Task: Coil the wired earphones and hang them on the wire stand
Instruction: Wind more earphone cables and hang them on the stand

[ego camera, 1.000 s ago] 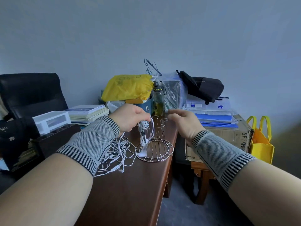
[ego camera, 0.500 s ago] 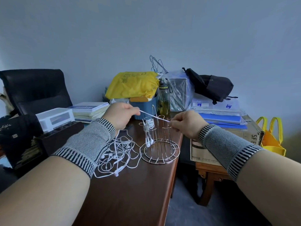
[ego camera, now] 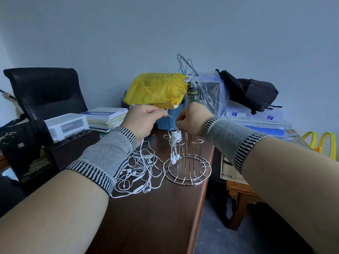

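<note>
The left hand (ego camera: pixel 142 119) pinches a short end of white cable at its fingertips, held up just left of the stand's top, while the right hand (ego camera: pixel 190 121) sits curled directly over the stand (ego camera: pixel 187 162), its fingers down at the wrapped bundle; whether they actually grip the cable there is hard to tell, since the knuckles hide the tips. Half a second ago the cable ran taut between the two hands across the top of the stand; now the hands have closed in on each other and that span has shrunk to a small loop by the left fingertips. That suggests the last free length is being wound or tucked in. One coil (ego camera: pixel 174 141) is already bound round an upright prong under the right hand, its earbuds hanging down inside the frame. Below the left wrist, on the bench (ego camera: pixel 156 217), lies a loose tangle (ego camera: pixel 139 171) of more white earphones, uncoiled, so by the look of it more sets remain once this end is secured.
</note>
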Available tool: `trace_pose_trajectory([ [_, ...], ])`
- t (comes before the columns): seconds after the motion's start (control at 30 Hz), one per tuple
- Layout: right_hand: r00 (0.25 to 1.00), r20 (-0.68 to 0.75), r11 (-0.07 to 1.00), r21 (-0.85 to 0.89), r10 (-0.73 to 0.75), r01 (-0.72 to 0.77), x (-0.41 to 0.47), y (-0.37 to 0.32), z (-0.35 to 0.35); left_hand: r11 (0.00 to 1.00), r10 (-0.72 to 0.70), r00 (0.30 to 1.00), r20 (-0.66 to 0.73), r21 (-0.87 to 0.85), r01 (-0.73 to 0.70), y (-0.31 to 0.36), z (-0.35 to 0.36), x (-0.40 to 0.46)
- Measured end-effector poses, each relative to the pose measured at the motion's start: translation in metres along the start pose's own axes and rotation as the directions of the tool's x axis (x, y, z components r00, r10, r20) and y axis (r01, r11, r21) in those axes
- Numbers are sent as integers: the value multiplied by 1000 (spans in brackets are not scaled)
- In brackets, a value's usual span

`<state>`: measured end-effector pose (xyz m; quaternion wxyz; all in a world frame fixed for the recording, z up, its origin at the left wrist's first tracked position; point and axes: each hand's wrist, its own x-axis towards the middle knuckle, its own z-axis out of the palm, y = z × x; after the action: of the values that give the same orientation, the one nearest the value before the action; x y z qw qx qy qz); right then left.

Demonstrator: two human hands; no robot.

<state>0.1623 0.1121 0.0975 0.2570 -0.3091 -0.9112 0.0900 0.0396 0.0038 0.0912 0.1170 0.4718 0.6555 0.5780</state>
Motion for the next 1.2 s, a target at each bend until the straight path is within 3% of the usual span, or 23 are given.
trace_pose_trajectory([
  [0.2, 997, 70, 966, -250, -45, 61, -4, 2, 17, 995, -21, 996, 83, 95, 13, -10, 9, 3],
  [0.47, 989, 148, 969, -241, -27, 63, -2, 8, 31, 966, -58, 997, 55, 253, 42, -28, 21, 11],
  [0.57, 997, 57, 987, -145, -61, 69, -13, 14, 21, 939, -71, 995, 70, 341, 43, -28, 22, 9],
  [0.7, 990, -112, 987, 147, 82, -65, -35, 24, 19, 865, -152, 975, 161, 499, 52, -27, 25, 6],
  [0.93, 950, 14, 884, 363, 311, -295, -61, 30, 71, 886, -207, 958, 198, 453, 98, -26, 27, -6],
  [1.2, 942, 25, 716, 643, 336, -273, -65, 13, 109, 937, -244, 948, 204, 303, 176, -50, 16, -14],
])
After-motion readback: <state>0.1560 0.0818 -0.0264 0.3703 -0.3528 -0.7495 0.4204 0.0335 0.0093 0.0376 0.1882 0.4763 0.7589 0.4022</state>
